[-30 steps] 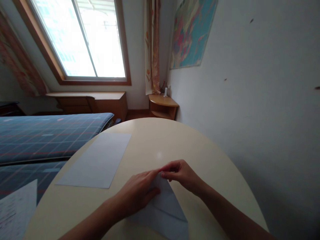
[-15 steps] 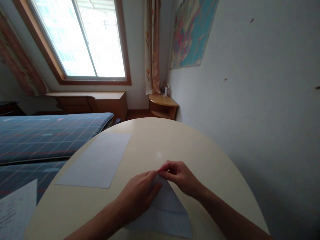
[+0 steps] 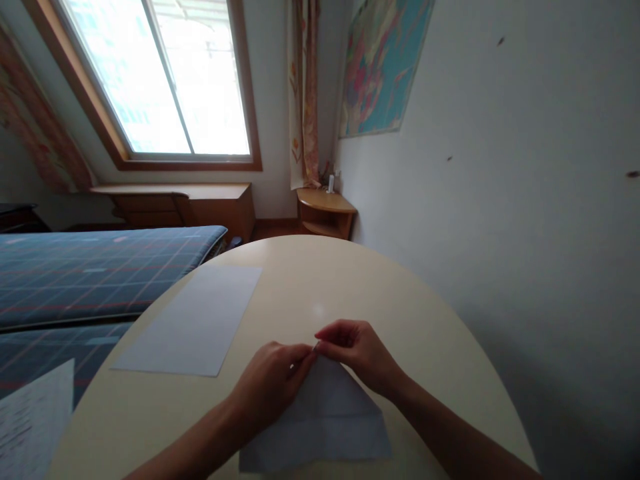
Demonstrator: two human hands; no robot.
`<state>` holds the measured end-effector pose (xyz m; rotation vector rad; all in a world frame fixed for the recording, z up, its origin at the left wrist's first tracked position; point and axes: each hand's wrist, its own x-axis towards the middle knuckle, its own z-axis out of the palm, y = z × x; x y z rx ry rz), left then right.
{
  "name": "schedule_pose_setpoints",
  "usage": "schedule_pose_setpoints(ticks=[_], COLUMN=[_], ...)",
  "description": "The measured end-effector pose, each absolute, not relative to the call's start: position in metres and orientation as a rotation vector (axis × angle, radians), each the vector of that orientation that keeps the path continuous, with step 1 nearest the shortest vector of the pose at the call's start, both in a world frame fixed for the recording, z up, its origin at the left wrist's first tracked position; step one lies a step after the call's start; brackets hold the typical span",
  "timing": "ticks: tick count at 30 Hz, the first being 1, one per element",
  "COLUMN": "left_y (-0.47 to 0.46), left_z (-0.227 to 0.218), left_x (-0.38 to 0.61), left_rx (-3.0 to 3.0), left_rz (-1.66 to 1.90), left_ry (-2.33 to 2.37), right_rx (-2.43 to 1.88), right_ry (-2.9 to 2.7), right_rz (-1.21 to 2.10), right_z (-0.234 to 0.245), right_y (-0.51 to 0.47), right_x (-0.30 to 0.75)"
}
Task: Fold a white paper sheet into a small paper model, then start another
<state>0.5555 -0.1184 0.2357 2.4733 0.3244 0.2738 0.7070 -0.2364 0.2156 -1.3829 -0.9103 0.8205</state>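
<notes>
A folded sheet of white paper (image 3: 333,407) lies in front of me on the round table, its pointed tip facing away and a crease running across its lower part. My left hand (image 3: 275,377) pinches the paper at the tip between thumb and fingers. Close against it, my right hand (image 3: 350,343) is curled, with thumb and forefinger at the same tip. The very end of the tip is mostly hidden by the fingers.
A flat blank sheet (image 3: 195,320) lies on the left of the cream round table (image 3: 400,320). At the lower left is a printed sheet (image 3: 37,417). A blue plaid mattress (image 3: 100,273) stands beyond the table's left edge, and a white wall (image 3: 525,233) runs along the right.
The left thumb has moved up to the tip, and the left hand has shifted slightly left. More of the folded paper shows, turned a little, with its lower edge flatter.
</notes>
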Motion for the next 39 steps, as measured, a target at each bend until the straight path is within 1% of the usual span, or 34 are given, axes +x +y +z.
schedule_pose_setpoints(ticks=[8,15,19,25,29,39], left_y=[-0.123,-0.122,-0.12,-0.124,-0.124,-0.121], left_z=[0.241,0.236,0.23,0.226,0.225,0.226], left_x=[0.557,0.559,0.562,0.561,0.56,0.558], left_rx=[2.398,2.244,2.148,2.267,2.357,2.371], left_rz=[0.29,0.292,0.232,0.295,0.259,0.259], left_ry=[0.45,0.414,0.389,0.378,0.359,0.317], right_rx=[-1.46,-1.412,-1.414,-1.399,-1.41,-1.401], right_ry=[-0.917,-0.955,-0.963,-0.863,-0.797,-0.917], right_rz=[0.809,0.757,0.696,0.713,0.739,0.753], right_z=[0.214,0.218,0.222,0.224,0.22,0.225], right_y=[-0.236,-0.238,-0.237,-0.235,-0.234,-0.237], right_x=[0.705,0.7,0.698,0.693,0.695,0.699])
